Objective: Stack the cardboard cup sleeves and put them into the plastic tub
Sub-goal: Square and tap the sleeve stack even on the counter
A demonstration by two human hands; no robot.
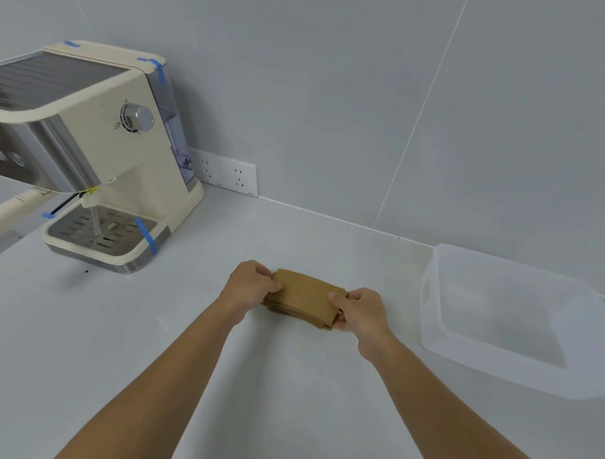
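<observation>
Cardboard sleeves [305,298], flat and stacked, sit just off the counter [153,327] between my hands; left hand [249,284] and right hand [358,313] pinch opposite ends, thumbs on top. I'd square the edges, keep both ends pressed, then carry them level right to the empty tub [502,366]

Counts: two hands, left [249,287] and right [359,317], both on one sleeve stack [305,298]; the number of sleeves in it couldn't be read from the edges. One tub [429,302]. One coffee machine [101,153] with one knob [140,118]. One wall outlet strip [227,173].
</observation>
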